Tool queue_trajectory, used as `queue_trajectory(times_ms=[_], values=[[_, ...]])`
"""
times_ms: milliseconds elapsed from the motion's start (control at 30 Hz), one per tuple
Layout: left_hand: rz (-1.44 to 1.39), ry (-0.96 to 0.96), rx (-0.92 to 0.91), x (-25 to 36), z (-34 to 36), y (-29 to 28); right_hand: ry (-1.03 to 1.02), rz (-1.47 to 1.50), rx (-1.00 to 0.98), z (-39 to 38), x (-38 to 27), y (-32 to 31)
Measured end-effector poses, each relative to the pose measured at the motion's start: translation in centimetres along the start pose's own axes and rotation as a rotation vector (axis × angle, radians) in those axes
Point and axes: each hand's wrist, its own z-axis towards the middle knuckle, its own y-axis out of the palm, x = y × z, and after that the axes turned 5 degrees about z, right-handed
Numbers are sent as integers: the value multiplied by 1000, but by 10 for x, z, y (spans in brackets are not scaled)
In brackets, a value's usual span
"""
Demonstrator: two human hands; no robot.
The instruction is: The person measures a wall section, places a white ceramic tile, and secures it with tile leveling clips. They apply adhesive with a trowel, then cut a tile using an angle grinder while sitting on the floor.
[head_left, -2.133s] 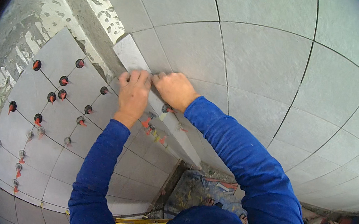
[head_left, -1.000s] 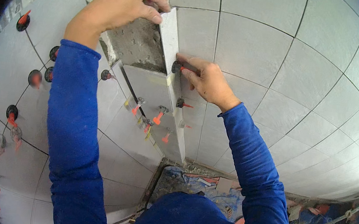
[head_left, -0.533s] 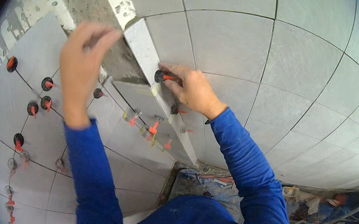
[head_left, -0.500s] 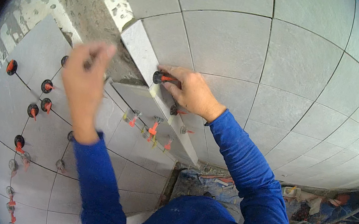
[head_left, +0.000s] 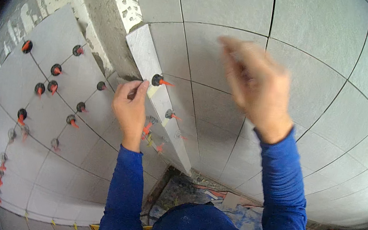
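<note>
A narrow pale tile strip [head_left: 145, 50] runs down the corner edge between two tiled faces. Along its joint sits a tile levelling clip [head_left: 157, 80] with a round black base and a red handle. Beside it my left hand [head_left: 129, 112] has its fingers curled and thumb tip at the strip's edge; whatever lies between them, if anything, is hidden. My right hand [head_left: 262, 88] is away from the strip, in front of the large grey wall tiles [head_left: 229, 53], and smeared by motion. Lower on the joint is another levelling clip [head_left: 171, 114].
Several black and red levelling clips [head_left: 53, 86] dot the tile joints on the left face. Rough bare wall [head_left: 96, 5] with a recessed channel shows at the top left. Scraps and blue sheeting [head_left: 236, 210] lie on the floor below.
My right hand has let go of the upper levelling clip and moved right, off the strip. My left hand has come right and down to the strip's edge. The view has shifted slightly.
</note>
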Motion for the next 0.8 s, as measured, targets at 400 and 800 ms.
queue_trajectory(times_ms=[400, 800], values=[[375, -1, 26, 7, 3, 7, -206, -150, -121, -13, 39, -35], [394, 66, -132, -1, 24, -3, 411, 821, -688, -19, 10, 137]])
